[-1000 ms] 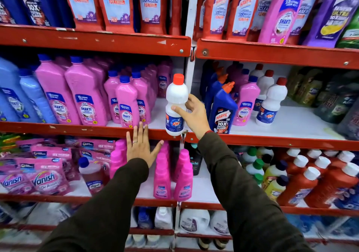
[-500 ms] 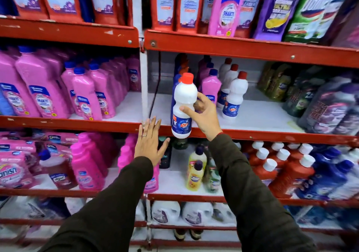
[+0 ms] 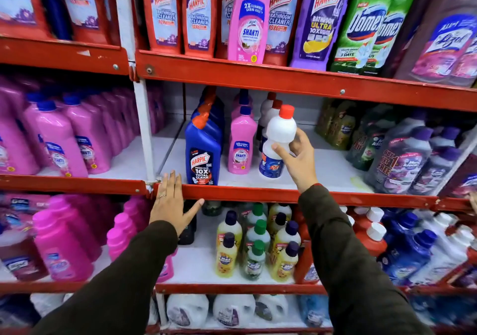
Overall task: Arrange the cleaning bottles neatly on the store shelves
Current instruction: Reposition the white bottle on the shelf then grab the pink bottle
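My right hand [image 3: 298, 160] grips a white bottle with a red cap [image 3: 278, 138], tilted slightly, over the white middle shelf [image 3: 327, 172]. It hangs in front of a row of similar white red-capped bottles [image 3: 269, 107]. A pink Shakti bottle [image 3: 241, 143] and a blue Harpic bottle [image 3: 203, 151] stand just left of it. My left hand [image 3: 171, 203] lies flat, fingers spread, on the red shelf edge [image 3: 245, 194], holding nothing.
Purple bottles [image 3: 407, 159] and dark green ones [image 3: 335, 125] fill the right of the middle shelf. Pink bottles [image 3: 59, 138] crowd the left bay. Tall Harpic and Domex bottles stand above. Small yellow and green bottles [image 3: 255, 247] stand below.
My right hand has carried the white bottle rightwards and further in over the middle shelf, near the other white bottles. The view has shifted right. My left hand stays on the shelf edge.
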